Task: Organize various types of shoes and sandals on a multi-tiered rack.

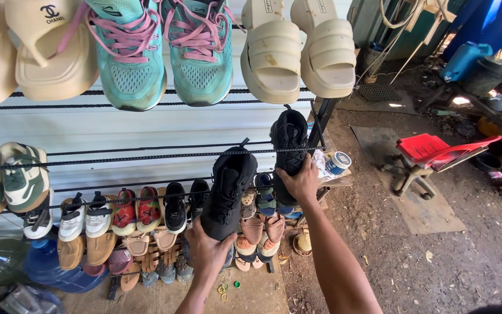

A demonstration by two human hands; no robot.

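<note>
Head view: left hand (204,249) closed around one black sneaker (226,192), right hand (301,181) gripping another black shoe (289,145) against rack bars (146,154); small white tub (337,163) at right, contents unseen.

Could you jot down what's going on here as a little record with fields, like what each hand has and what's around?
Left hand: grips left black shoe by the heel
Right hand: grips right black shoe by the heel
Shoe position: toes at a middle rack bar
Top bar: teal sneakers, cream slides
Lower bars: small shoes, sandals
Nearby: red chair on dirt ground
</note>
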